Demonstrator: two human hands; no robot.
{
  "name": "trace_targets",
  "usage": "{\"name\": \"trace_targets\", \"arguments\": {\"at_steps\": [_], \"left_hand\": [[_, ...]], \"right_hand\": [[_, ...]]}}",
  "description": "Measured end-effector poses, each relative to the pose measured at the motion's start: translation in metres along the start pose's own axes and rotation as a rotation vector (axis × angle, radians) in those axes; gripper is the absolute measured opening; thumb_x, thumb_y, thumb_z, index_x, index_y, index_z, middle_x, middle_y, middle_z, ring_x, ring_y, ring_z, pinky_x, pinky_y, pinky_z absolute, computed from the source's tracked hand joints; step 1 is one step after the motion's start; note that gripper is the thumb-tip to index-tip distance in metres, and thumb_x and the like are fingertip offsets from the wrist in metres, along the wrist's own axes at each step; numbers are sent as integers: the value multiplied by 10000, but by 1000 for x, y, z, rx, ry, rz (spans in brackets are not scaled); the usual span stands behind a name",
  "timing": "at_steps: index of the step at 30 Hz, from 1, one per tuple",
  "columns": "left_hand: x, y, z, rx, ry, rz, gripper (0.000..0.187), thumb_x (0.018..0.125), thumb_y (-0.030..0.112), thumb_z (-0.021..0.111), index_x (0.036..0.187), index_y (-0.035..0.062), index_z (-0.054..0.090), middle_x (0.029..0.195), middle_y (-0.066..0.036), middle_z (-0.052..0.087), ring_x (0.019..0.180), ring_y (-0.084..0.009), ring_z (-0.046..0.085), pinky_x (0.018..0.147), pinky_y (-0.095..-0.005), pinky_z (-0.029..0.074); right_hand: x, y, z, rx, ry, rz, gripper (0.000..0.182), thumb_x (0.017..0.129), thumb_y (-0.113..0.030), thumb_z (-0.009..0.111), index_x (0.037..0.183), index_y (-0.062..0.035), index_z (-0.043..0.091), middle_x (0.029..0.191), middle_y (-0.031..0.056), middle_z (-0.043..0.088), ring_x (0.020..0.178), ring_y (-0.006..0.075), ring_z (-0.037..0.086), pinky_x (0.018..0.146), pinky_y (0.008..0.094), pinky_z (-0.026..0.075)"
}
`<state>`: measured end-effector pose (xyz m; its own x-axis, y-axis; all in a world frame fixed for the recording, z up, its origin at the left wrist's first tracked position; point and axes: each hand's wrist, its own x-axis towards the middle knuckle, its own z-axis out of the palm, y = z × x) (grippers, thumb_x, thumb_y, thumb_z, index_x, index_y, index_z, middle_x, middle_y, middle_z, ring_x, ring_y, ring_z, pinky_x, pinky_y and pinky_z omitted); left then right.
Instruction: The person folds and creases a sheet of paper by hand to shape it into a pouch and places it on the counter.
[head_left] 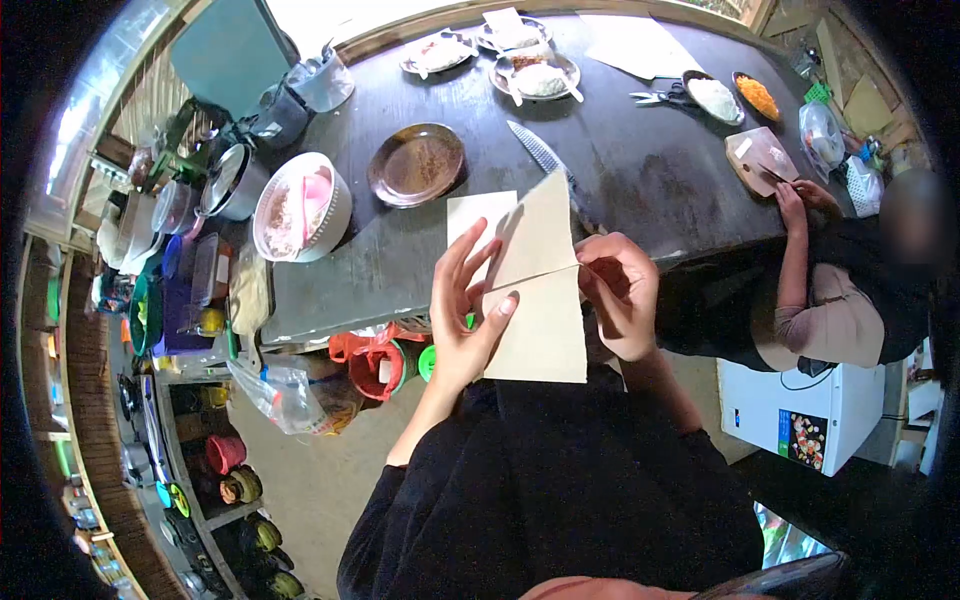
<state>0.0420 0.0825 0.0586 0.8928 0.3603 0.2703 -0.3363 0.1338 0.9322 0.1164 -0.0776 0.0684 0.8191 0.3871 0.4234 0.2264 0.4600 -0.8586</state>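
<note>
above the near edge of the dark table (640, 180), both hands hold a sheet of pale paper (535, 300) that is folded along a crease running roughly across its middle. left hand (462, 310): fingers spread, thumb pressed on the lower panel, fingertips lying against the upper left flap; a loose, flat hold on the sheet. right hand (622, 292): curled closed at the right end of the crease, pinching the paper's edge between thumb and fingers. the upper flap stands up to a point; the lower panel hangs down over the person's dark clothing.

on the table behind the paper: a knife (540, 152) lying diagonally, its tip partly hidden by the upper flap; a brown plate (415, 163) to its left; a white bowl (300, 208) with pink contents near the left corner. further back, several plates of food (535, 75) and scissors (662, 97). at the right side a second person's hands (800, 195) rest at a small cutting board (760, 160), well apart from the paper. bags and buckets sit under the table edge.
</note>
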Motion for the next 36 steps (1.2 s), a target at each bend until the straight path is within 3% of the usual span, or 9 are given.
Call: {"name": "trace_targets", "arguments": {"at_steps": [3,4,7,11,16,20,23,34,36], "left_hand": [[-2,13,-17,805,-66,451,490,766,92,677,1228,9,534,1354,-205,462,1242,-337,469,995,-421,392],[-4,14,-23,804,-72,452,490,766,92,677,1228,9,534,1354,-205,462,1242,-337,469,995,-421,392],[-10,16,-23,379,-154,294,320,815,73,616,1118,-29,609,1197,-205,591,1118,-323,571,965,-394,418],[-19,1,-27,89,-264,173,381,842,101,598,1192,-45,558,1238,-192,567,1146,-275,547,943,-362,433],[-18,18,-23,238,-325,159,579,760,20,661,1291,-9,433,1108,-146,607,1054,-225,597,875,-335,483],[-18,14,-12,264,-142,152,500,757,-56,634,1235,19,504,984,-112,648,858,-172,646,749,-263,512],[-19,-6,-14,313,-74,68,225,771,-94,632,985,-28,643,925,-71,659,824,-98,611,727,-216,485],[-7,-31,26,-180,49,110,130,813,-30,650,932,7,613,940,-50,612,903,-125,563,832,-257,427],[-10,-34,38,-172,33,125,124,821,-20,645,932,14,602,938,-41,601,890,-116,556,816,-251,422]], "right_hand": [[-8,5,20,8,19,-24,111,844,89,541,937,37,568,950,105,597,903,149,592,809,265,473],[-10,6,26,-41,13,-72,126,833,106,541,934,35,568,951,104,594,905,153,593,807,266,476],[-14,9,45,-262,48,-189,152,794,109,579,918,22,569,895,113,603,829,163,611,740,267,484],[-11,-1,59,-648,114,-443,187,715,55,636,870,-21,564,797,99,601,701,217,612,637,303,482],[-11,-3,56,-918,70,-483,196,658,-25,686,813,-79,580,786,55,572,712,242,585,613,352,473],[-12,-4,47,-974,-71,-483,167,667,-71,713,797,-97,610,842,42,562,771,232,561,660,342,461],[-13,-5,35,-968,-62,-510,191,674,-102,734,825,-99,617,876,40,573,795,242,555,713,358,449],[-28,-28,-45,-812,184,-418,253,634,14,746,863,-56,665,774,37,550,772,195,512,686,293,420],[-37,-26,-62,-575,198,-145,236,673,12,736,893,-46,671,781,31,577,748,148,511,685,266,409]]}}
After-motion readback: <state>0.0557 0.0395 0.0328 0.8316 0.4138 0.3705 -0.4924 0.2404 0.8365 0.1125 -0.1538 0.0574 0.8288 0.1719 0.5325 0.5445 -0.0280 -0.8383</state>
